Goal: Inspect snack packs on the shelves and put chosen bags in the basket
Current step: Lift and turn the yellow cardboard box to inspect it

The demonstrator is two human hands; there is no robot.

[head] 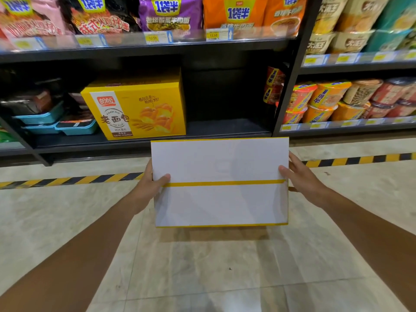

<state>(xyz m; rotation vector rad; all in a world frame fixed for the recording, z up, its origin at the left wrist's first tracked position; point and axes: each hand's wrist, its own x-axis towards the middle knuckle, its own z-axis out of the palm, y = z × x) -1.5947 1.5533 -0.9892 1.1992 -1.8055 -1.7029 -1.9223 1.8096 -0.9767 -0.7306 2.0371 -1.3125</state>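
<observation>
While I stand facing the black shelving unit (286,64), findings run big to small. Floor: pale tiles (202,266) w/ a yellow-black hazard stripe (360,159) along the shelf foot. Top shelf carries instant noodle bags, incl. a purple one (168,12) and an orange one (236,12), price tags on the rail below. Right bay holds cup noodles (326,100). Lower shelf: one yellow bread box (137,109), standing upright, blue-tray meals (58,122) to its left, bare gap to its right.

Item under inspection: a second box (220,183), same yellow trim, held out in front of me, apart from the shelf, above the floor. Its plain white underside w/ a yellow centre seam faces me; printed face not visible. No basket in view.

Hands: my left hand (150,183) grips the box's left edge, thumb curled over the white face, fingers hidden behind. My right hand (301,179) grips the right edge, thumb on the face, fingers round the side. Both clamped on it, approx. level w/ the seam.

Assessment: inspection step, early in task, nothing bagged yet. Recommend keeping both grips even and rotating the box slowly so the label side comes up; a one-sided grip could let it tilt or slip. Check date/seal, then locate basket.
</observation>
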